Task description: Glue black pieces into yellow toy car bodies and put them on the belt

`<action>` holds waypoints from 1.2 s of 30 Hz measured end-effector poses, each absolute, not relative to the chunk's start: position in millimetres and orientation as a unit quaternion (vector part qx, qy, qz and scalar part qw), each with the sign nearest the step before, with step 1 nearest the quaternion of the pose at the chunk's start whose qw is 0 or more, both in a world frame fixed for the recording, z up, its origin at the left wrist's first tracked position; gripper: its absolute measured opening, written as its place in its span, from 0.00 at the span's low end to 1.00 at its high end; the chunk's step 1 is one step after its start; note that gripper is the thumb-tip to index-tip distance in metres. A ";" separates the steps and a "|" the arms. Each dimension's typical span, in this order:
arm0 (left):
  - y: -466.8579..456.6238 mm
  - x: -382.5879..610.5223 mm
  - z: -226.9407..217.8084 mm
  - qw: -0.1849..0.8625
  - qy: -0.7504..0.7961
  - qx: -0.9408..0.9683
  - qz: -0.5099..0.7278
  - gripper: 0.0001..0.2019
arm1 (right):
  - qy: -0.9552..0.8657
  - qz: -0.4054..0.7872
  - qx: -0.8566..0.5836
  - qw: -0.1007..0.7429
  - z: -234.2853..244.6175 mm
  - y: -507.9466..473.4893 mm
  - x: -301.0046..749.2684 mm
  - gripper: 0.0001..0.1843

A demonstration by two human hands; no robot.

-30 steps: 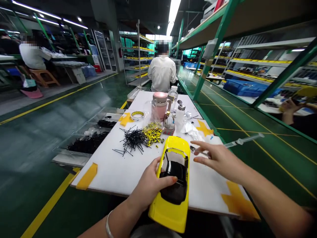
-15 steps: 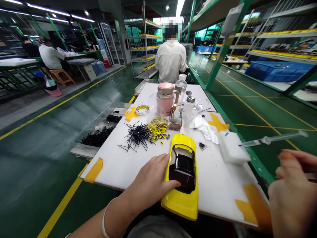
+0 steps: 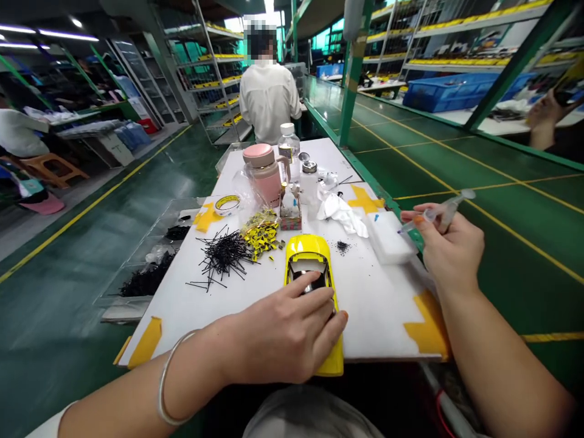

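A yellow toy car body (image 3: 309, 247) with a black roof part lies on the white tabletop in front of me. My left hand (image 3: 292, 322) reaches across it, fingers curled over the roof and rear; they hide much of the car. At the right, my right hand (image 3: 449, 246) is closed around a clear plastic syringe (image 3: 449, 214). The syringe's tip points left, at the white foam block (image 3: 390, 237); I cannot tell whether it touches. A pile of thin black sticks (image 3: 225, 252) and a heap of small yellow and black pieces (image 3: 262, 234) lie left of the car.
Farther back stand a pink mug (image 3: 264, 176), a clear bottle (image 3: 288, 143), a tape roll (image 3: 227, 205) and a crumpled white tissue (image 3: 342, 214). Left of the table is a tray of black parts (image 3: 148, 274). A person (image 3: 269, 97) sits ahead; another person's hand (image 3: 547, 115) shows at right.
My left hand has shifted from the car's left side to over its roof. My right hand has come in leftward and taken hold of the syringe. The view has turned right.
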State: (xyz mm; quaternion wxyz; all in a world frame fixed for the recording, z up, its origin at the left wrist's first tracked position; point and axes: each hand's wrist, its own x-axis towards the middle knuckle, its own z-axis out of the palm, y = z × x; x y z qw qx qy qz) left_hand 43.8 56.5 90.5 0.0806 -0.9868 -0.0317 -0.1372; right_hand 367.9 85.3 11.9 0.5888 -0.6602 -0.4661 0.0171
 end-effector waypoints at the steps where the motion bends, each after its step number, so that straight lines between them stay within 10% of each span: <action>1: 58.4 42.4 90.6 0.067 -0.032 -0.984 -0.162 0.15 | -0.473 0.020 -0.652 0.593 12.2 85.0 367.9 0.14; 19: 70.0 32.7 79.2 0.028 -0.069 -0.996 -0.053 0.25 | -0.443 -0.010 -0.503 0.742 37.5 87.9 351.8 0.10; 31: 91.9 9.9 75.0 -0.164 -0.134 -0.953 -0.216 0.26 | -0.435 0.490 -0.382 0.652 85.4 9.9 310.0 0.40; 36: 95.0 0.5 61.8 -0.300 -0.354 -0.803 -0.375 0.12 | -0.400 0.532 -0.360 0.653 70.2 -15.3 275.1 0.34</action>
